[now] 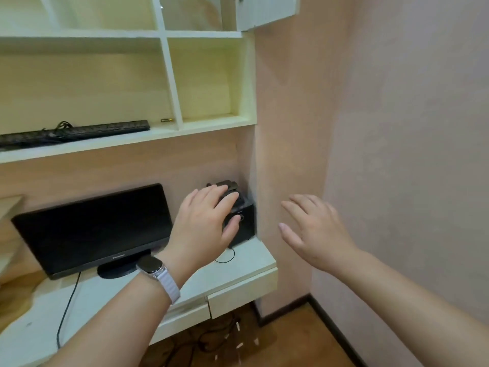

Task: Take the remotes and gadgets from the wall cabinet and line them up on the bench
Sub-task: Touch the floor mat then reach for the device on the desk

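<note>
My left hand (pixel 203 221), with a white-strapped watch on the wrist, lies with fingers spread over a pile of dark gadgets (pixel 230 185) on top of a black box (pixel 247 223). The box stands in the right corner of the white bench (pixel 243 262). The thumb rests against the box's front. Whether the fingers grip anything is hidden by the hand. My right hand (pixel 315 231) hovers open to the right, in front of the pink wall, holding nothing. The wall cabinet (pixel 211 123) above has bare compartments on its right side.
A black monitor (pixel 92 229) stands on the bench left of the box, its cable running down. A black keyboard (pixel 79 131) and a small battery (pixel 166 119) lie on the shelf. A cabinet door (pixel 267 11) hangs open overhead. Cables (pixel 201 337) lie on the floor under the drawers (pixel 243 292).
</note>
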The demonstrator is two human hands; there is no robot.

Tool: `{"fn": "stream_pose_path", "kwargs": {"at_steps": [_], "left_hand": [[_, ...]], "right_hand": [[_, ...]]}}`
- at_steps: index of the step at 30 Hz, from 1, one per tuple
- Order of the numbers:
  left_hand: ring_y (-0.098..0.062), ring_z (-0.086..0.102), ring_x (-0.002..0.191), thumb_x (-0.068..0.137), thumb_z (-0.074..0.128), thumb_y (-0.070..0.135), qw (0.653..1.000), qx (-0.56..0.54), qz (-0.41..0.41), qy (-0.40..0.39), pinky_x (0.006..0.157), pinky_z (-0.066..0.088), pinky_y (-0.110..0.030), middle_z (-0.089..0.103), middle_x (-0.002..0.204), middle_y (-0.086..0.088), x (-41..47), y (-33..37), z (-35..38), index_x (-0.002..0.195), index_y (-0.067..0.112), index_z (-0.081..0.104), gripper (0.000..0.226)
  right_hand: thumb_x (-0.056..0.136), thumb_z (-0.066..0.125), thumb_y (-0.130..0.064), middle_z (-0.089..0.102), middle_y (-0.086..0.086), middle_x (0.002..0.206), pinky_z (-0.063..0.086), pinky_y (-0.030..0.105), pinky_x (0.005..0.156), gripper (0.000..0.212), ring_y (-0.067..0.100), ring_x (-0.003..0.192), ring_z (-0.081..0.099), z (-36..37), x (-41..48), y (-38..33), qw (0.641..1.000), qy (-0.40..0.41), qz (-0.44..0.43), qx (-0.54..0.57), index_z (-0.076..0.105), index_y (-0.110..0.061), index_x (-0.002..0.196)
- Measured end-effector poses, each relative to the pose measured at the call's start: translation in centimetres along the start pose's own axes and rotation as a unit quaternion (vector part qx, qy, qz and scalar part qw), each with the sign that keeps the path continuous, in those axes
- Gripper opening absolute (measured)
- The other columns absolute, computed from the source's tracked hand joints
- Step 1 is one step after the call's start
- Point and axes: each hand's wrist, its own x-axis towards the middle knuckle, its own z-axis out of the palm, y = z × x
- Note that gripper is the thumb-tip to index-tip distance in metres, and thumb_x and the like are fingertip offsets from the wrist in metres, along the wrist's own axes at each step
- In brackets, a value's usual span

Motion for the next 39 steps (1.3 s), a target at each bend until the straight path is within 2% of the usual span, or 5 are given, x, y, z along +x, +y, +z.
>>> {"fn": "stream_pose_path", "kwargs": {"at_steps": [11, 18, 26, 34, 39], "left_hand": [[-0.029, 0.05, 0.124, 0.09, 0.05, 0.04, 0.998, -0.009, 0.035, 0.051, 0.107, 0.036, -0.049, 0.057, 0.133, -0.009, 12.4, -9.9, 5.3, 0.13, 0.018, 0.058, 0.047], [-0.031, 0.056, 0.113, 0.087, 0.051, 0.039, 0.991, -0.009, 0.067, 0.119, 0.099, 0.038, -0.046, 0.061, 0.126, -0.009, 20.8, -13.9, 6.6, 0.124, 0.017, 0.061, 0.045], [-0.033, 0.055, 0.115, 0.085, 0.055, 0.035, 0.978, 0.028, 0.087, 0.185, 0.099, 0.037, -0.047, 0.061, 0.126, -0.012, 29.8, -16.6, 6.9, 0.122, 0.014, 0.063, 0.043], [-0.034, 0.053, 0.121, 0.085, 0.054, 0.035, 0.972, 0.126, 0.062, 0.187, 0.101, 0.038, -0.049, 0.058, 0.13, -0.014, 38.5, -18.5, 7.6, 0.127, 0.013, 0.06, 0.047], [-0.035, 0.049, 0.126, 0.085, 0.055, 0.031, 0.961, 0.173, 0.06, 0.207, 0.104, 0.039, -0.049, 0.055, 0.135, -0.016, 41.7, -20.0, 7.8, 0.128, 0.011, 0.06, 0.048]], "right_hand": [[0.089, 0.044, -0.048, 0.062, 0.01, 0.125, 0.047, 0.043, 0.087, 0.053, 0.032, 0.114, 0.056, 1.7, 15.5, 3.3, 0.994, 0.094, 0.02, -0.061, 0.063, -0.012, 0.123], [0.088, 0.044, -0.048, 0.06, 0.009, 0.128, 0.045, 0.046, 0.093, 0.056, 0.03, 0.117, 0.053, 0.9, 23.5, 4.8, 0.984, 0.168, 0.036, -0.051, 0.061, -0.011, 0.126], [0.087, 0.038, -0.053, 0.055, 0.006, 0.135, 0.039, 0.041, 0.098, 0.064, 0.024, 0.123, 0.046, -0.4, 30.2, 8.7, 0.978, 0.202, 0.049, -0.023, 0.053, -0.014, 0.135], [0.086, 0.036, -0.059, 0.046, 0.002, 0.144, 0.03, 0.037, 0.104, 0.074, 0.02, 0.133, 0.037, -0.7, 38.3, 14.2, 0.969, 0.23, 0.019, 0.09, 0.035, -0.016, 0.147], [0.088, 0.049, -0.048, 0.049, -0.013, 0.13, 0.034, 0.028, 0.097, 0.055, 0.01, 0.125, 0.045, -1.7, 44.0, 16.7, 0.936, 0.261, -0.07, 0.228, 0.043, -0.024, 0.137]]}}
